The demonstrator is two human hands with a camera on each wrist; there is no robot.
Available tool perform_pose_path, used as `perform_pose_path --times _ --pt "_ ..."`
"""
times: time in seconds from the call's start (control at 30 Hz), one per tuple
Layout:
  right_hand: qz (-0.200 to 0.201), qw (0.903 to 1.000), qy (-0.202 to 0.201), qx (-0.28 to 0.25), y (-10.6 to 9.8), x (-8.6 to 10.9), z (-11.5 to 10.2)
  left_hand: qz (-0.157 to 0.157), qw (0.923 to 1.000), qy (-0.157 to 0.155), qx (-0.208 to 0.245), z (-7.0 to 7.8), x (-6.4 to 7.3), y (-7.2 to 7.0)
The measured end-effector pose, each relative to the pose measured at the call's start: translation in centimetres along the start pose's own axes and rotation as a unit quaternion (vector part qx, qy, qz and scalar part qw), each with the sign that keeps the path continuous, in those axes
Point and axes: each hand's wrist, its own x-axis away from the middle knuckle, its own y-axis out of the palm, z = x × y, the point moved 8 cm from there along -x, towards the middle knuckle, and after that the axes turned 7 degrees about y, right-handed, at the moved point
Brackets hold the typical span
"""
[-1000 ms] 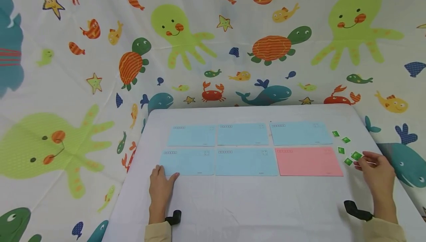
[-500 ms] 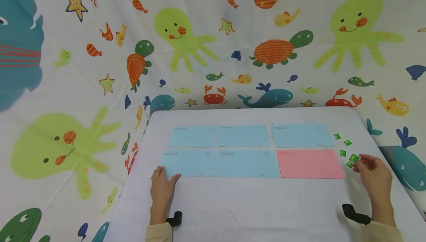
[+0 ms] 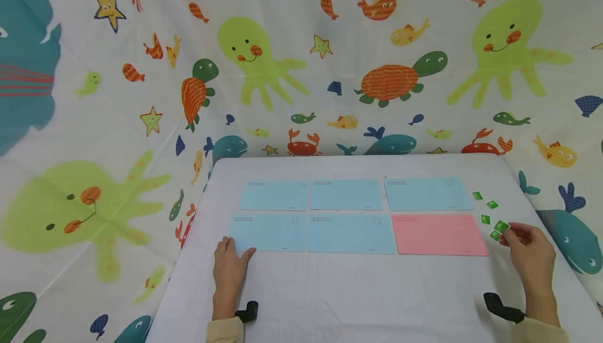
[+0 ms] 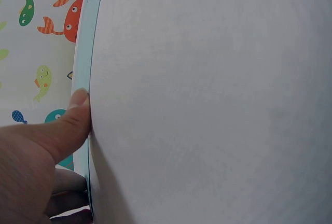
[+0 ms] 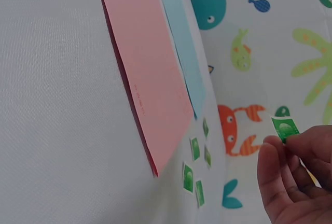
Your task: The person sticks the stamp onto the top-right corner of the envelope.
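Observation:
My right hand (image 3: 533, 251) pinches a small green stamp (image 5: 285, 127) between thumb and fingertips, raised above the table. In the head view the held stamp partly overlaps another green stamp (image 3: 495, 235) lying on the table. Further loose stamps (image 3: 485, 219) lie to the right of a pink envelope (image 3: 440, 234). My left hand (image 3: 228, 275) rests at the lower left corner of a blue envelope (image 3: 268, 234), fingers and thumb extended. Seen from the left wrist, the thumb (image 4: 72, 123) lies on that envelope's near edge; the other fingers are partly hidden.
More blue envelopes (image 3: 346, 195) lie flat with these in two rows on the white-covered table (image 3: 358, 290). Behind and to the sides hangs a curtain (image 3: 282, 13) printed with sea animals. A black wrist strap (image 3: 503, 309) sits on the right wrist.
My right hand has shifted slightly left with the pinched stamp, bringing it over the nearest loose stamp. The left hand stays on the blue envelope. The head view has tilted a little.

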Motion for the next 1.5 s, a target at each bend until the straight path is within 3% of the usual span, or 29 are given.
perform_pose_path --times 0.63,1.5 --pt "-0.012 0.9989 0.014 -0.043 1.0 0.6 0.8 0.004 1.0000 0.004 0.000 0.1 0.2 -0.4" --pt "-0.030 0.9991 -0.004 -0.031 2.3 1.3 -0.1 0.013 0.9999 0.006 0.000 0.5 0.3 -0.6"
